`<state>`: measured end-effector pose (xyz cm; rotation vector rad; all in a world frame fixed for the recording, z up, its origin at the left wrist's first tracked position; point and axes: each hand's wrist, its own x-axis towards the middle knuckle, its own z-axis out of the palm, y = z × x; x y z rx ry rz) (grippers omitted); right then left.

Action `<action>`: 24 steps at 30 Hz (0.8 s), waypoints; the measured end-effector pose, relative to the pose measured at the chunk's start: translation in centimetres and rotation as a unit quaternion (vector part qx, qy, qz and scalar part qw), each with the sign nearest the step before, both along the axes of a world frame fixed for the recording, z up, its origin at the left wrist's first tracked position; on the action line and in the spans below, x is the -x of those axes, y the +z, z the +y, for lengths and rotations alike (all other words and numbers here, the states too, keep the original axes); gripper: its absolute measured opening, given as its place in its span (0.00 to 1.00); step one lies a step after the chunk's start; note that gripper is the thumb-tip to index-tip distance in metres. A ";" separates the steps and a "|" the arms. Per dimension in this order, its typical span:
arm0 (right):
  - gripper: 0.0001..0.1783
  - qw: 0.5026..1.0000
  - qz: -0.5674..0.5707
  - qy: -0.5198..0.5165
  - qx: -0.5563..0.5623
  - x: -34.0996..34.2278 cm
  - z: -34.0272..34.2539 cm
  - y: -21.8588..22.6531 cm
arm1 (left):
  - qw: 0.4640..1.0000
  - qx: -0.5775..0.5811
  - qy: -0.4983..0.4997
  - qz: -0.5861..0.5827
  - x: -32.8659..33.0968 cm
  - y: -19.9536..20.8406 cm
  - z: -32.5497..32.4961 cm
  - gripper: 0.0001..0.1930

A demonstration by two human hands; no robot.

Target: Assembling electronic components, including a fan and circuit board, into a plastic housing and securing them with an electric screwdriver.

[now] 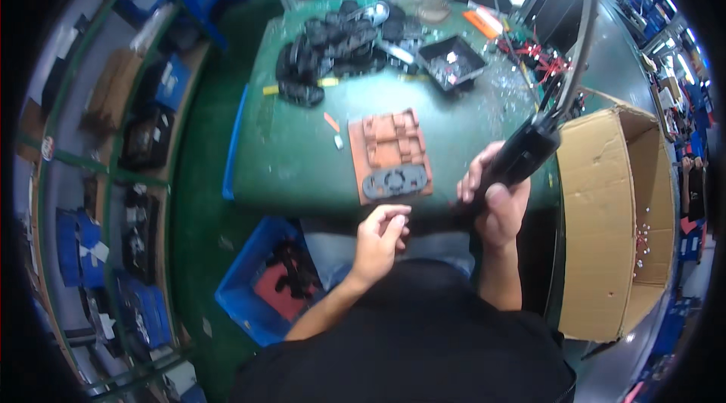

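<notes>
Two hands in play: our right hand has its fingers wrapped tight around the black powered driver, which hangs on a cable from above, tip not visible; our left hand sits half-curled at the table's near edge, and we cannot tell whether it pinches anything small. The grey plate lies on the brown fixture, just ahead of both hands. We judge it best to steady the plate with the left, bring the driver in square, and keep the cable slack. The green table leaves open room on the left; the cardboard box crowds the right, and the black parts pile sits well back.
</notes>
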<state>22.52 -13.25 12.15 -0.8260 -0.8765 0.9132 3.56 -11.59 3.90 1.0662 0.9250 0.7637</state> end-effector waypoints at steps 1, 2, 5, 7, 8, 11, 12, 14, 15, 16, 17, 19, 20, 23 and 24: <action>0.31 1.000 0.005 0.008 -0.029 0.6 0.6 0.5 | 0.999 0.020 -0.024 -0.007 0.3 -0.1 -0.1 0.12; 0.31 0.998 0.013 0.015 -0.053 1.1 0.8 0.8 | 0.998 0.050 -0.043 -0.013 0.7 0.5 -0.2 0.12; 0.31 0.986 0.073 0.080 -0.130 1.7 0.8 0.8 | 0.985 0.121 -0.087 -0.085 1.3 1.2 -0.3 0.14; 0.33 0.975 0.115 0.105 -0.160 1.8 1.3 1.0 | 0.980 0.135 -0.097 -0.110 1.6 1.2 -0.2 0.13; 0.33 0.976 0.117 0.106 -0.150 2.0 1.3 1.1 | 0.975 0.149 -0.101 -0.133 1.8 1.0 -0.4 0.13; 0.33 0.966 0.140 0.127 -0.174 2.3 1.2 1.3 | 0.965 0.177 -0.107 -0.159 2.0 1.0 -0.8 0.13; 0.33 0.968 0.139 0.123 -0.170 2.3 1.1 1.3 | 0.959 0.195 -0.105 -0.175 2.0 1.0 -0.8 0.13; 0.34 0.970 0.119 0.120 -0.175 2.3 1.0 1.4 | 0.952 0.215 -0.105 -0.190 2.0 1.3 -0.7 0.13; 0.34 0.971 0.119 0.118 -0.173 2.3 0.9 1.4 | 0.950 0.227 -0.105 -0.187 2.1 1.5 -0.6 0.12; 0.34 0.970 0.117 0.120 -0.174 2.3 0.8 1.3 | 0.948 0.239 -0.105 -0.184 2.1 1.6 -0.5 0.12; 0.34 0.970 0.116 0.122 -0.176 2.3 0.8 1.3 | 0.947 0.241 -0.104 -0.183 2.0 1.6 -0.5 0.12; 0.34 0.970 0.117 0.123 -0.174 2.2 0.7 1.2 | 0.944 0.245 -0.101 -0.199 1.9 1.5 -0.6 0.12; 0.34 0.970 0.116 0.123 -0.174 2.1 0.7 1.2 | 0.943 0.247 -0.101 -0.198 1.8 1.5 -0.6 0.12; 0.35 0.969 0.104 0.130 -0.185 2.0 0.9 1.0 | 0.950 0.227 -0.103 -0.189 1.6 1.5 -0.6 0.12; 0.35 0.969 0.106 0.129 -0.184 2.0 0.9 0.9 | 0.954 0.216 -0.106 -0.181 1.6 1.5 -0.4 0.12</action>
